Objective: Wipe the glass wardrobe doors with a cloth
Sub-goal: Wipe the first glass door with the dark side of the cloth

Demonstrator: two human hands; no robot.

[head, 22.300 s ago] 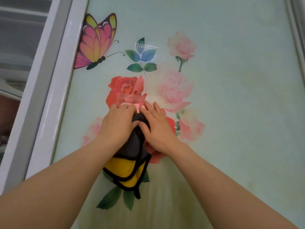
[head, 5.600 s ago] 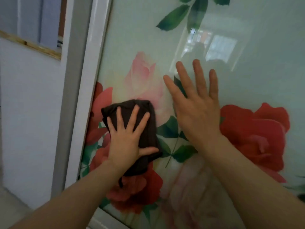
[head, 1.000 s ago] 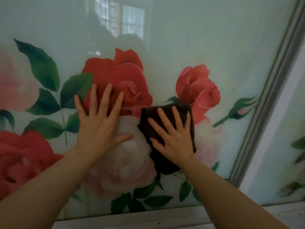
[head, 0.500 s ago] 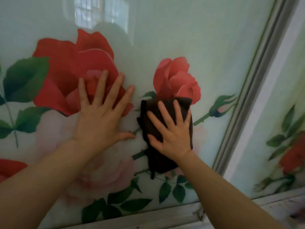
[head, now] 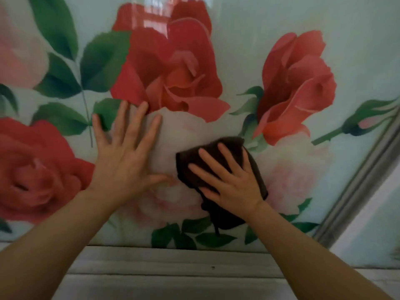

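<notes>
Right hand wipes low on the rose-printed glass door, left hand braces beside it.

The right hand (head: pixel 231 182) presses the dark cloth (head: pixel 218 156) flat to the glass door (head: pixel 249 40) with straight, spread fingers, curled round nothing; the cloth lies just below the right-hand red rose (head: pixel 296 83), with a loose tail hanging toward the bottom frame rail (head: pixel 173 263). The left hand (head: pixel 125 156), left of the cloth, rests bare and flat on the glass and holds nothing. Likely risks: the bare palm could leave smears on the pane, and the cloth, pinned by pressure alone, could slip out if the push eases. Count: one cloth, two hands, three red roses in view, one side frame strip (head: pixel 363 187) to the right of the cloth.
</notes>
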